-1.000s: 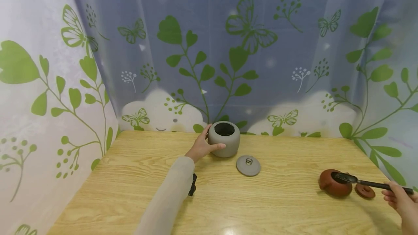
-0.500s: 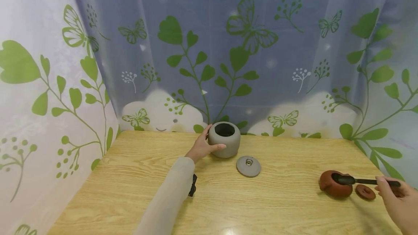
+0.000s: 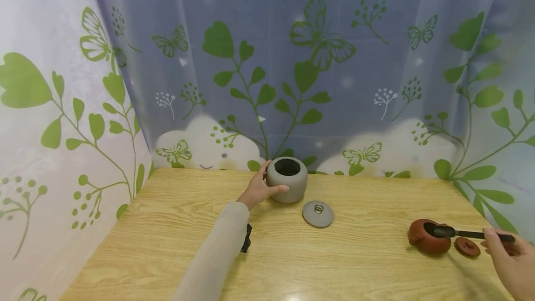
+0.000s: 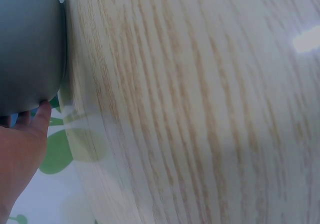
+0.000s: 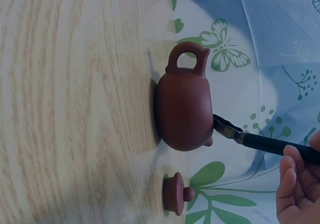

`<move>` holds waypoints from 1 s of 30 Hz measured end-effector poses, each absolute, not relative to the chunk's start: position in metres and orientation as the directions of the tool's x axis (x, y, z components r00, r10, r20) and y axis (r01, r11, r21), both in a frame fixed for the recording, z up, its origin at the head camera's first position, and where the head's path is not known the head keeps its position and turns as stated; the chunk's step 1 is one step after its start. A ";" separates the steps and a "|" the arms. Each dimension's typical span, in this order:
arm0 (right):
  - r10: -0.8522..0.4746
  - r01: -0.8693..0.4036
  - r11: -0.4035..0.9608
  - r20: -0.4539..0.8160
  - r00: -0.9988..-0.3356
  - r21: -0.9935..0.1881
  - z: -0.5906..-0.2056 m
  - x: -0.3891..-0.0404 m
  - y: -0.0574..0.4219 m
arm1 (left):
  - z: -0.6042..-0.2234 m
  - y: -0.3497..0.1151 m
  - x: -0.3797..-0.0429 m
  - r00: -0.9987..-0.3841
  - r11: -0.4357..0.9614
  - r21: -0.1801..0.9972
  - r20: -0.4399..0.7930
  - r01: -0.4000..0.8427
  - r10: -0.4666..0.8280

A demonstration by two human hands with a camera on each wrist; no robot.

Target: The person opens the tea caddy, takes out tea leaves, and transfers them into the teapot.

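My left hand (image 3: pixel 258 190) grips the side of a round grey jar (image 3: pixel 292 188), thumb across its front and fingers behind. The jar stands uncovered at the table's far edge, its mouth dark inside. At the right, my right hand (image 3: pixel 512 257) holds a black-handled scoop (image 3: pixel 470 234) between thumb and fingers. The scoop's head lies at the mouth of a reddish-brown teapot (image 5: pixel 185 109); whether anything is on it cannot be seen. In the right wrist view its head touches or overlaps the teapot's rim.
A grey lid (image 3: pixel 318 214) with a ring knob lies in front of the jar. The small brown teapot lid (image 5: pixel 175 194) rests beside the teapot. Patterned cloth (image 3: pixel 267 82) hangs behind the wooden table (image 3: pixel 355 264) and at both sides.
My right hand has come further left into view, and the scoop's head has turned over at the teapot's mouth. My left hand and the jar stay put.
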State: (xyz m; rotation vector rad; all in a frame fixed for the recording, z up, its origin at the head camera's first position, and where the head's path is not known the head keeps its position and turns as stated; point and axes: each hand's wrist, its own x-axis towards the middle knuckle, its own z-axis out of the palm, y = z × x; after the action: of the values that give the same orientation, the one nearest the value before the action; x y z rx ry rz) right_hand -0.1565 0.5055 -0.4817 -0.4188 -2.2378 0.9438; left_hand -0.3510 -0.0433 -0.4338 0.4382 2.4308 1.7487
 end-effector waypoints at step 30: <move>0.555 -0.198 0.185 0.268 -0.787 -0.963 -0.381 -0.159 0.363 | -0.412 -0.044 -0.333 -0.945 0.261 0.953 0.068 0.157 0.321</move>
State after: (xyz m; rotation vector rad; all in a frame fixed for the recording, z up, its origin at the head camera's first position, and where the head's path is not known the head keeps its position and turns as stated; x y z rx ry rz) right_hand -0.1592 0.3633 -0.3805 -0.3349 -1.8798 1.6604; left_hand -0.3335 -0.0442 -0.4115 0.4545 2.3805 1.7723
